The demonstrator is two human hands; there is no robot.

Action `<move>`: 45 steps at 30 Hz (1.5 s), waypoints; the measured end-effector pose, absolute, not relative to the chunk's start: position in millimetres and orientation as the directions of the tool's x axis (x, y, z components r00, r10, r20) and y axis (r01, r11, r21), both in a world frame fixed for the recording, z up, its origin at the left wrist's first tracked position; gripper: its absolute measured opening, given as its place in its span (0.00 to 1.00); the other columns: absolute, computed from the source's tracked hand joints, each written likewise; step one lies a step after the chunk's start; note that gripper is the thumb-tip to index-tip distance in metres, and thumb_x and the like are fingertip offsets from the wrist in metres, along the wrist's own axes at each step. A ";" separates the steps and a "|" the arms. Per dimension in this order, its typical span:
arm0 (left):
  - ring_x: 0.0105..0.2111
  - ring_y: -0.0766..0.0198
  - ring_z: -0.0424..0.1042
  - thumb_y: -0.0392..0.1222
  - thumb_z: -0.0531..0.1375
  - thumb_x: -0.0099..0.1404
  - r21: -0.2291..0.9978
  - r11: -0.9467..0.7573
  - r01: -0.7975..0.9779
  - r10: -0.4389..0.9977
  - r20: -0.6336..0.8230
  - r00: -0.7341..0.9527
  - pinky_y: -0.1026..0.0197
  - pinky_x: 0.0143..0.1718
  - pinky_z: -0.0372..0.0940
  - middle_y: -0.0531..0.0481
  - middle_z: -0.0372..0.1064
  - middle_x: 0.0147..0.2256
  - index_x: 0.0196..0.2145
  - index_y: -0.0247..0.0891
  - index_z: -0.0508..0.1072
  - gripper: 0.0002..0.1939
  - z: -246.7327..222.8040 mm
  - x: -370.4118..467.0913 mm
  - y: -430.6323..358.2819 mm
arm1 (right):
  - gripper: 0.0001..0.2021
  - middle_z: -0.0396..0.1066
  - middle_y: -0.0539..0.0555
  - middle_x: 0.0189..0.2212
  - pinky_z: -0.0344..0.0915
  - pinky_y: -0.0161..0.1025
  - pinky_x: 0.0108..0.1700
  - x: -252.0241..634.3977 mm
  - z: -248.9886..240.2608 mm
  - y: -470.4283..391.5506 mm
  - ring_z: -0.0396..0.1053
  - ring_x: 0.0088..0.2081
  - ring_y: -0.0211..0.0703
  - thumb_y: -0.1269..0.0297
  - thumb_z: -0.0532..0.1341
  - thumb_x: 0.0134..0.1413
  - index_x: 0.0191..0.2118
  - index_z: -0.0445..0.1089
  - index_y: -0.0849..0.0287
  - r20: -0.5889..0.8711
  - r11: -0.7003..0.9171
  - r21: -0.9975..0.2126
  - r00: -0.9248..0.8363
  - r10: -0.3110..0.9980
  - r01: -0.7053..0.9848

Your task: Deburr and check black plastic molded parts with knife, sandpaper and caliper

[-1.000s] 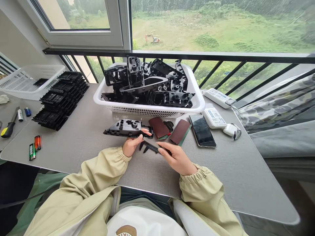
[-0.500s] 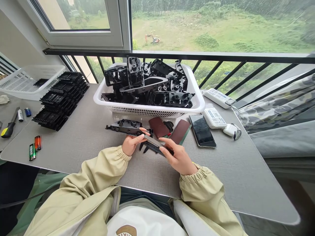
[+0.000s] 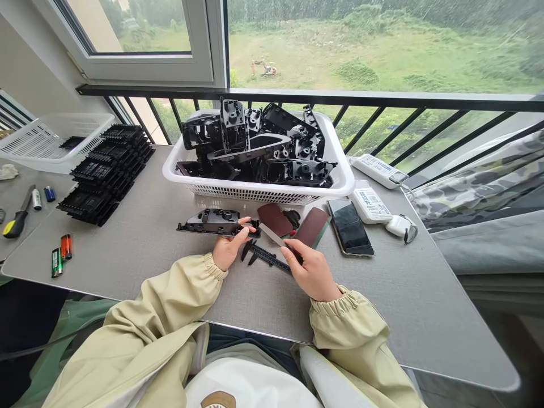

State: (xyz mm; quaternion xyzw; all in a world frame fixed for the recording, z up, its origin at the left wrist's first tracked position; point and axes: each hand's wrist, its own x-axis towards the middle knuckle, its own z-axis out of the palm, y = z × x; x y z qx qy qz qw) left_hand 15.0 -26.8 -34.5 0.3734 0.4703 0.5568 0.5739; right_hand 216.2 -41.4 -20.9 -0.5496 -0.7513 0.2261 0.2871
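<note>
My left hand [image 3: 228, 247] grips the right end of a black plastic housing part [image 3: 212, 221], long and tapered, above the table. In my right hand [image 3: 312, 269] is a flat metal file [image 3: 272, 234], its tip close to the part's right end; whether it touches I cannot tell. Beneath the file a black caliper [image 3: 266, 256] lies on the table, its right end hidden by my right hand. Two pieces of brown sandpaper [image 3: 312, 226] lie just beyond, with a small dark object [image 3: 292, 217] between them that I cannot make out.
A white basket [image 3: 170, 170] heaped with similar black parts stands at the back. Stacked black trays [image 3: 106, 170], batteries [image 3: 66, 247] and a screwdriver [image 3: 17, 222] are on the left. A phone [image 3: 351, 226] and white boxes [image 3: 369, 204] lie right. A railing [image 3: 382, 102] runs behind.
The housing part has turned slightly and shifted left. The file has drawn back from across the part's end to the right and now points at it, uncovering more of the caliper.
</note>
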 end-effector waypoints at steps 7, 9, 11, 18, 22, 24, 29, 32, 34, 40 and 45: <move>0.43 0.59 0.73 0.60 0.63 0.55 0.956 0.041 -0.289 0.999 -0.036 0.021 0.56 0.46 0.69 0.47 0.74 0.40 0.48 0.40 0.74 0.29 -38.6 14.6 -30.9 | 0.16 0.78 0.58 0.39 0.70 0.40 0.37 210.1 -22.2 -45.6 0.76 0.37 0.48 0.57 0.52 0.62 0.45 0.73 0.60 0.210 0.378 -0.638 -0.321 0.924 0.671; 0.42 0.59 0.72 0.61 0.62 0.56 0.961 0.031 -0.276 0.999 -0.019 0.047 0.57 0.46 0.68 0.46 0.74 0.40 0.48 0.40 0.74 0.28 -38.8 14.9 -31.8 | 0.16 0.78 0.58 0.39 0.70 0.40 0.38 210.1 -22.5 -45.7 0.76 0.37 0.49 0.58 0.52 0.62 0.45 0.73 0.60 0.201 0.380 -0.626 -0.330 0.922 0.681; 0.42 0.59 0.72 0.61 0.62 0.56 0.964 0.020 -0.266 0.999 -0.010 0.036 0.57 0.47 0.68 0.47 0.73 0.41 0.47 0.40 0.75 0.27 -39.3 15.2 -32.0 | 0.16 0.79 0.58 0.39 0.70 0.40 0.37 210.9 -22.5 -45.2 0.77 0.37 0.49 0.58 0.53 0.62 0.45 0.73 0.59 0.192 0.368 -0.618 -0.321 0.927 0.695; 0.41 0.60 0.72 0.61 0.62 0.56 0.968 0.014 -0.250 1.000 -0.008 0.027 0.57 0.45 0.69 0.47 0.73 0.40 0.47 0.40 0.75 0.27 -39.2 15.4 -31.6 | 0.16 0.78 0.58 0.39 0.70 0.40 0.39 209.4 -22.8 -45.1 0.76 0.38 0.48 0.58 0.52 0.62 0.45 0.73 0.60 0.219 0.392 -0.639 -0.332 0.918 0.662; 0.43 0.59 0.71 0.61 0.62 0.55 0.961 0.030 -0.275 1.000 -0.029 0.008 0.57 0.46 0.69 0.47 0.72 0.41 0.45 0.40 0.75 0.27 -37.5 15.0 -31.2 | 0.16 0.79 0.58 0.38 0.69 0.39 0.35 210.3 -21.9 -44.1 0.76 0.36 0.48 0.57 0.52 0.62 0.44 0.73 0.59 0.189 0.348 -0.638 -0.298 0.936 0.687; 0.43 0.59 0.71 0.61 0.63 0.55 0.952 0.052 -0.300 0.999 -0.054 0.000 0.57 0.46 0.69 0.47 0.72 0.40 0.44 0.40 0.75 0.26 -36.6 14.8 -30.5 | 0.16 0.78 0.57 0.36 0.67 0.38 0.33 211.8 -20.4 -43.6 0.75 0.32 0.46 0.57 0.52 0.62 0.44 0.73 0.59 0.178 0.328 -0.660 -0.284 0.942 0.676; 0.39 0.60 0.72 0.57 0.66 0.52 0.910 0.142 -0.391 0.988 -0.151 0.007 0.59 0.42 0.70 0.49 0.72 0.33 0.41 0.39 0.75 0.23 -34.4 14.8 -28.7 | 0.18 0.74 0.54 0.27 0.63 0.37 0.28 214.1 -17.2 -42.9 0.67 0.23 0.41 0.55 0.53 0.61 0.48 0.70 0.61 0.129 0.273 -0.730 -0.266 0.955 0.627; 0.36 0.62 0.72 0.51 0.70 0.48 0.889 0.184 -0.419 0.981 -0.193 0.022 0.61 0.39 0.70 0.51 0.71 0.30 0.35 0.37 0.75 0.19 -31.6 14.9 -28.0 | 0.19 0.69 0.51 0.23 0.62 0.37 0.28 216.4 -14.6 -40.3 0.64 0.23 0.40 0.53 0.54 0.60 0.47 0.70 0.61 0.109 0.238 -0.807 -0.261 0.959 0.541; 0.34 0.64 0.70 0.47 0.71 0.46 0.877 0.204 -0.435 0.977 -0.207 0.041 0.62 0.36 0.69 0.52 0.70 0.28 0.31 0.36 0.74 0.17 -28.6 14.6 -27.4 | 0.18 0.67 0.50 0.22 0.61 0.36 0.27 219.2 -10.9 -37.4 0.63 0.23 0.39 0.51 0.56 0.58 0.43 0.71 0.60 0.094 0.199 -0.873 -0.248 0.964 0.444; 0.27 0.68 0.66 0.45 0.72 0.44 0.828 0.269 -0.491 0.962 -0.214 0.166 0.64 0.29 0.67 0.53 0.66 0.24 0.26 0.34 0.71 0.16 -21.0 11.7 -24.7 | 0.23 0.56 0.45 0.18 0.46 0.33 0.18 225.9 7.1 -33.0 0.49 0.18 0.32 0.42 0.63 0.47 0.37 0.68 0.59 -0.058 -0.054 -0.998 -0.202 0.978 0.025; 0.23 0.71 0.62 0.46 0.71 0.46 0.813 0.251 -0.526 0.967 -0.187 0.171 0.66 0.27 0.62 0.54 0.63 0.19 0.20 0.34 0.68 0.17 -24.1 10.8 -22.0 | 0.25 0.59 0.46 0.20 0.41 0.33 0.18 220.9 15.3 -31.4 0.47 0.18 0.30 0.40 0.64 0.46 0.37 0.67 0.59 -0.115 -0.138 -0.989 -0.289 0.950 -0.058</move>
